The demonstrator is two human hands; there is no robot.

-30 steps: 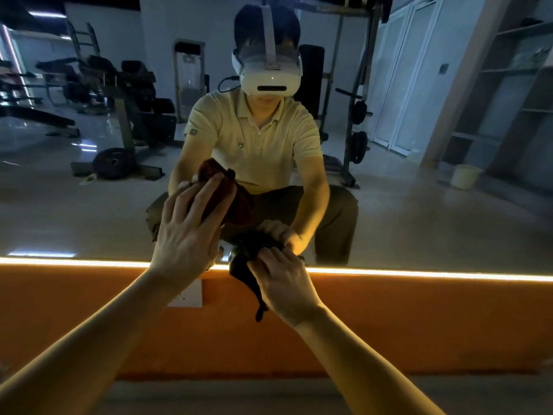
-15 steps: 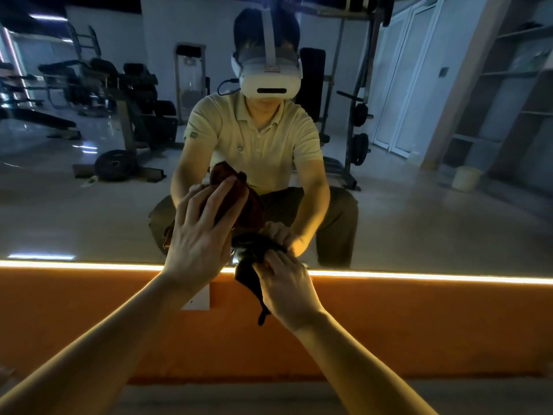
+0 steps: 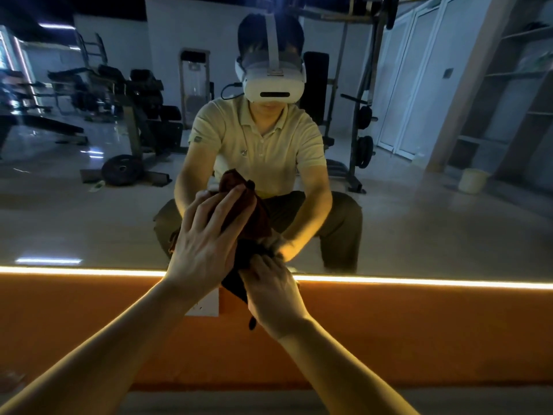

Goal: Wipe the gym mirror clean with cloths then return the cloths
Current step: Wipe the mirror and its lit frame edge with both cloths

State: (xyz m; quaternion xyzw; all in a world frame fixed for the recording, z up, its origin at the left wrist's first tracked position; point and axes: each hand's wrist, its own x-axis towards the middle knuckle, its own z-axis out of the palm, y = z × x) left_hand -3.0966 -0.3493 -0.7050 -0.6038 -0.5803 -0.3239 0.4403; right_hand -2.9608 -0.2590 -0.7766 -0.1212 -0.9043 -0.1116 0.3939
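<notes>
- Dim gym: mirror [image 3: 419, 220] fills the upper frame, above a light strip [image 3: 419, 283].
- Left hand [image 3: 206, 241], fingers straight and spread, presses the red cloth [image 3: 257, 217] on the glass at centre.
- Right hand [image 3: 272, 292] clutches the dark cloth [image 3: 236, 283] at the mirror's bottom edge.
- In the last second the red cloth has slid right, up against the dark one; wiping of this low patch looks under way.

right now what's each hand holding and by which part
Left hand presses the reddish-brown cloth flat against the mirror with straight fingers, no grip. Right hand grips the dark cloth by its bunched upper part; a tail hangs below.
</notes>
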